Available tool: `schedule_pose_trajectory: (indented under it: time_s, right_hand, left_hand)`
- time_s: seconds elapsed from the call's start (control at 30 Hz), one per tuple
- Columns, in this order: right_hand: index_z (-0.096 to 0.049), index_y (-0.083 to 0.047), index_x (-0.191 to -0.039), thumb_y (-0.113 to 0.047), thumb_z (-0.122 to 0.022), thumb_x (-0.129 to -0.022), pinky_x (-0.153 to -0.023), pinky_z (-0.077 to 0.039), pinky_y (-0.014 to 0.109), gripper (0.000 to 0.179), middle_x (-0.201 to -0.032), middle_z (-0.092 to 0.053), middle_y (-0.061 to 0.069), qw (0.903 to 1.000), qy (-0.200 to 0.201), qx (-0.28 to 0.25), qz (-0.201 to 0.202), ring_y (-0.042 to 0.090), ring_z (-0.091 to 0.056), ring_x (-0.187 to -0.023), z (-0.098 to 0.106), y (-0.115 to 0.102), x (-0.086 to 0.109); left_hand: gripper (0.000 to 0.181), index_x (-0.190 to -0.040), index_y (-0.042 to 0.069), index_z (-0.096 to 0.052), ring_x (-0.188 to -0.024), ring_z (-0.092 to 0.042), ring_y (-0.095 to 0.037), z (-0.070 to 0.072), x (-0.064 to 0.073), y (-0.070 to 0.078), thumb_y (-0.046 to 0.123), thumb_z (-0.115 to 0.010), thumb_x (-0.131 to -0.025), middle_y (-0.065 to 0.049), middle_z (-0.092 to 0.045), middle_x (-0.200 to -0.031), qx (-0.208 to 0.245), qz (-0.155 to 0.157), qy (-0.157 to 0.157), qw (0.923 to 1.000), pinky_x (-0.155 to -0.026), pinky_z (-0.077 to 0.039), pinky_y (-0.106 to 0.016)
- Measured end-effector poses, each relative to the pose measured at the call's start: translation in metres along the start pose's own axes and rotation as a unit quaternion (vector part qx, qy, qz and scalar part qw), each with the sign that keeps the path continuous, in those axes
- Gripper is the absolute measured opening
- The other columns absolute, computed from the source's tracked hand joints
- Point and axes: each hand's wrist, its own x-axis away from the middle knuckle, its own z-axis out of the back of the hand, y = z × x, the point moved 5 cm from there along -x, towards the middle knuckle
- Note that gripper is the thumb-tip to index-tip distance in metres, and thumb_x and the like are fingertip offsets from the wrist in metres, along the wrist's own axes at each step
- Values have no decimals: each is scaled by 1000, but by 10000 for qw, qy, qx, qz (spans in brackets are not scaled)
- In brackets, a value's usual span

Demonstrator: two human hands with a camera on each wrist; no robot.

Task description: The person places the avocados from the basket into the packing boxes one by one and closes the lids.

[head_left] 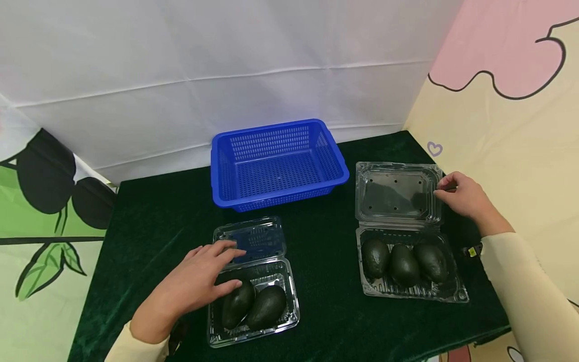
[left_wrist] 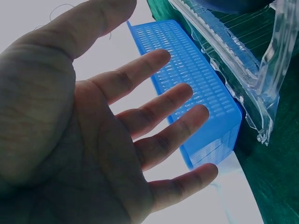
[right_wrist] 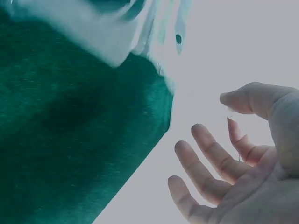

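Left hand (head_left: 199, 274): held near two avocados (head_left: 267, 307), fingers apart.
Right hand (head_left: 466, 198): placed at lid's (head_left: 395, 193) 3 o'clock; whether pinched by fingers cannot be told.
Left box (head_left: 273, 278): set at basket's (head_left: 276, 173) 6 o'clock.
Right box (head_left: 457, 291): basket's 4 o'clock.

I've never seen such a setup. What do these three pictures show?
There's no robot, just a person working barehanded. The wide picture comes from a camera worn on the head; the other two come from cameras worn on the wrists. On the dark green cloth stand a blue plastic basket, a left clamshell box holding two avocados, and a right clamshell box with three, both boxes clear and open. The left hand is over the left box, holding nothing. The right hand is at the right box's lid; whether it grips is unclear.
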Motion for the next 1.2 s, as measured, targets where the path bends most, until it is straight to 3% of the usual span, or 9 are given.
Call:
schedule_pose_trajectory:
  time_s: [0.17,0.27,0.3,0.4,0.53,0.67,0.73,1.0,1.2]
  right_hand:
    - [-48,10,-118,-15,-58,-105,-93,-47,70,30,-119,-53,37,9995,239,-176,123,58,-52,-114,12,-9,2]
    - [-50,10,-115,-13,-60,-104,-85,-58,39,27,-118,-56,35,9984,405,-256,289,56,-56,-110,17,-15,8]
    - [-51,9,-114,-11,-61,-104,-81,-57,26,25,-117,-57,35,9978,466,-298,359,53,-58,-108,18,-17,11]
    - [-53,8,-111,-7,-63,-102,-69,-39,1,20,-114,-62,33,9955,665,-390,553,21,-66,-96,23,-20,20]
    - [-55,7,-109,-3,-65,-100,-72,-40,0,16,-105,-69,13,9916,896,-522,775,-16,-51,-85,27,-23,36]
    - [-56,6,-107,1,-66,-99,-75,-42,1,14,-98,-62,-25,9860,1070,-789,1009,-17,-54,-85,29,-25,57]
    - [-56,5,-106,3,-66,-98,-76,-43,1,13,-97,-60,-33,9826,1097,-988,1131,-16,-57,-86,28,-25,68]
    - [-57,0,-106,5,-67,-97,-70,-43,4,14,-98,-60,-28,9807,1255,-915,1185,-10,-56,-82,19,-11,111]
    - [-58,2,-104,21,-70,-86,-79,-43,3,29,-108,-62,-26,9775,1057,-969,1549,-9,-58,-92,13,-3,134]
  left_hand:
    - [57,-143,21,-61,-135,-50,-43,-1,-1,0,43,-76,-93,-15,-51,-150,0,5,-12,10000,-109,-32,-73]
    - [57,-143,21,-61,-135,-50,-43,-1,-1,0,43,-76,-93,-15,-51,-150,1,-32,3,10000,-108,-32,-73]
    - [57,-143,20,-61,-134,-50,-43,-1,-1,0,43,-76,-93,-15,-51,-150,-5,-51,10,10000,-108,-32,-73]
    - [56,-143,19,-61,-134,-51,-42,0,-2,1,43,-76,-93,-15,-52,-149,-33,-122,45,9999,-108,-33,-73]
    - [56,-142,19,-61,-133,-52,-41,2,-3,4,44,-75,-94,-14,-53,-149,-47,-243,124,9996,-108,-34,-72]
    - [56,-142,19,-61,-133,-52,-40,5,-4,8,46,-74,-95,-14,-53,-148,9,-360,185,9992,-108,-34,-71]
    - [56,-142,19,-61,-133,-53,-40,5,-4,9,46,-74,-95,-13,-53,-148,20,-399,208,9990,-108,-34,-71]
    - [56,-142,18,-61,-133,-52,-40,3,-4,10,42,-76,-94,-14,-53,-148,15,-409,218,9989,-109,-34,-71]
    - [56,-143,19,-61,-133,-53,-40,3,-5,10,44,-75,-95,-14,-53,-149,22,-450,196,9988,-109,-34,-70]
